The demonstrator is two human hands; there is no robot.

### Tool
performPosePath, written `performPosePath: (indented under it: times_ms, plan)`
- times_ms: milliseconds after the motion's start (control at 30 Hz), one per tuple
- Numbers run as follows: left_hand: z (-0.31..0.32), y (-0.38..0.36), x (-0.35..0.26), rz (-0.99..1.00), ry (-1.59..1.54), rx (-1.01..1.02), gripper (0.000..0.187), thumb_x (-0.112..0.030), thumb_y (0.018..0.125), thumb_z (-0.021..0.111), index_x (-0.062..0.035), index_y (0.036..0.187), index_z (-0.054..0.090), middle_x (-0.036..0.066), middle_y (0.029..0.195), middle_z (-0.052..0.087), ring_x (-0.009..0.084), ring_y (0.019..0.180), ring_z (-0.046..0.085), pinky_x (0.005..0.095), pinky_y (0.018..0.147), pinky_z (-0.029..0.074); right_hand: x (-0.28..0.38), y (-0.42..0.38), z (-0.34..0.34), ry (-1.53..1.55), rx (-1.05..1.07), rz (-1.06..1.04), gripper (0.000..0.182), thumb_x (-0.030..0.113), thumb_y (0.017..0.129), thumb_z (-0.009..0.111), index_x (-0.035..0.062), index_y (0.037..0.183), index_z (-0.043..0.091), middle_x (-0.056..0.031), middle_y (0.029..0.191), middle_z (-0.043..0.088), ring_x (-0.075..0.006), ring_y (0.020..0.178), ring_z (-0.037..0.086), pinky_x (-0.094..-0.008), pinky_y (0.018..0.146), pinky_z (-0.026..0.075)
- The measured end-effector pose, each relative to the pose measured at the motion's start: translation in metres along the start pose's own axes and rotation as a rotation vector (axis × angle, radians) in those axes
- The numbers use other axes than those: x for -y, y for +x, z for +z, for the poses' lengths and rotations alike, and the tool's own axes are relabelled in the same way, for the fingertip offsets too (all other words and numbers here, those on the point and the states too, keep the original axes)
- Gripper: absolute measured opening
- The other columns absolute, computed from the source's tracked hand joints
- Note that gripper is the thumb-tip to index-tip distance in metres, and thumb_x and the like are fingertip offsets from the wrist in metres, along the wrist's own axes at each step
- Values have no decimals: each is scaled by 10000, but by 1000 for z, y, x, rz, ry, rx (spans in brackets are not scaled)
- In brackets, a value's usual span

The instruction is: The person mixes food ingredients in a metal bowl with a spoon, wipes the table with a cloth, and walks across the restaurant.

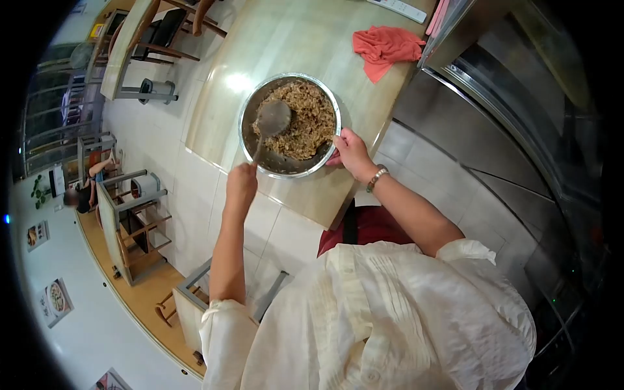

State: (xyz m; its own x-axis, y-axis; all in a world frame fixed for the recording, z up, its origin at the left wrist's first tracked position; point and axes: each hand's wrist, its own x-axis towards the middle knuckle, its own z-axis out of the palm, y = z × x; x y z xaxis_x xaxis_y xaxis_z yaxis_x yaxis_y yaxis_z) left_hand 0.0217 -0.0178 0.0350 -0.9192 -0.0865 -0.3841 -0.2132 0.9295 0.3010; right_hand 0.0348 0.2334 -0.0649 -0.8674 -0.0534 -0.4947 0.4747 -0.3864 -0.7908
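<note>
A large round metal bowl (249, 99) stands on the table, holding a brown, crumbly minced mixture (305, 120). My left hand (242, 185) is closed around the handle of a large rounded spoon (274, 118), just outside the near-left rim. The spoon's head rests on the mixture in the left half of the bowl, its dull grey side facing up. On the right, my right hand (351, 154) grips the bowl's rim, with the thumb on top and the other fingers partly hidden at the outside. A beaded bracelet circles that wrist.
The bowl's table (214, 123) has a crumpled red cloth (385, 51) and a white object (403, 8) at its far end. A dark glass-and-metal cabinet (481, 130) is close on the right. Other tables and chairs (162, 39) stand left; a person (86, 195) sits there.
</note>
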Motion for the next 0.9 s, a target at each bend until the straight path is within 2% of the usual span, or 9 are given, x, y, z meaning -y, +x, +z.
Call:
performPosePath:
  times_ms: [67, 100, 133, 267, 367, 467, 533, 833, 900]
  plan:
    - [7, -30, -8, 177, -100, 47, 331, -228, 886, 479, 38, 722, 587, 273, 735, 568, 443, 749, 549, 488, 637, 429, 0, -2, 1, 30, -10, 6, 156, 133, 904, 453, 0, 825, 429, -71, 718, 534, -159, 573, 596, -301, 474, 552]
    - [13, -39, -23, 213, 29, 79, 304, -208, 878, 487, 35, 725, 585, 271, 742, 568, 444, 743, 551, 496, 646, 429, 3, -3, 1, 10, -9, -1, 157, 133, 904, 452, -1, 824, 430, -70, 718, 534, -156, 580, 597, -301, 476, 553]
    - [19, -34, -31, 204, 187, 193, 303, -224, 878, 471, 23, 755, 596, 265, 769, 577, 433, 752, 563, 501, 660, 438, 3, -6, 1, -11, -7, 2, 158, 133, 904, 452, -1, 824, 431, -70, 718, 534, -154, 586, 598, -300, 477, 554]
    - [4, 18, -9, 186, 274, 68, 335, -267, 897, 427, 4, 769, 579, 235, 758, 599, 416, 733, 574, 492, 630, 453, 1, -6, -1, -5, -1, 29, 158, 133, 906, 448, -1, 825, 432, -69, 722, 535, -149, 600, 599, -299, 479, 555]
    - [-20, -9, -17, 121, 316, -35, 304, -270, 889, 452, -16, 786, 584, 233, 727, 598, 425, 707, 574, 496, 612, 452, 5, -5, 3, 21, -24, 40, 157, 134, 909, 443, -2, 831, 431, -74, 725, 536, -149, 607, 599, -298, 481, 556]
    - [-23, -56, -21, 92, 407, 112, 285, -267, 890, 450, -27, 811, 582, 249, 723, 591, 418, 700, 583, 498, 619, 458, 2, -4, 1, 26, -14, 11, 156, 136, 910, 443, -3, 840, 428, -77, 731, 535, -151, 598, 595, -297, 483, 556]
    - [-11, -42, -5, 135, 461, 142, 301, -275, 894, 438, -27, 800, 580, 237, 717, 598, 402, 695, 593, 491, 624, 467, 0, -4, 1, -1, -1, 22, 152, 135, 912, 439, -3, 851, 424, -76, 740, 534, -152, 599, 594, -299, 486, 558]
    - [-65, 8, -29, 60, 485, -224, 258, -249, 881, 458, -23, 800, 553, 211, 715, 607, 410, 703, 595, 483, 620, 470, 0, -4, 3, 41, 5, 47, 144, 140, 921, 420, -2, 910, 438, -80, 779, 537, -168, 624, 610, -301, 519, 562]
    - [-55, 37, -37, 145, 483, -220, 227, -218, 857, 476, -14, 793, 551, 209, 708, 609, 388, 678, 606, 460, 602, 483, 5, -6, 4, 48, 15, 52, 143, 142, 923, 417, 1, 916, 438, -81, 786, 540, -170, 635, 613, -302, 532, 562]
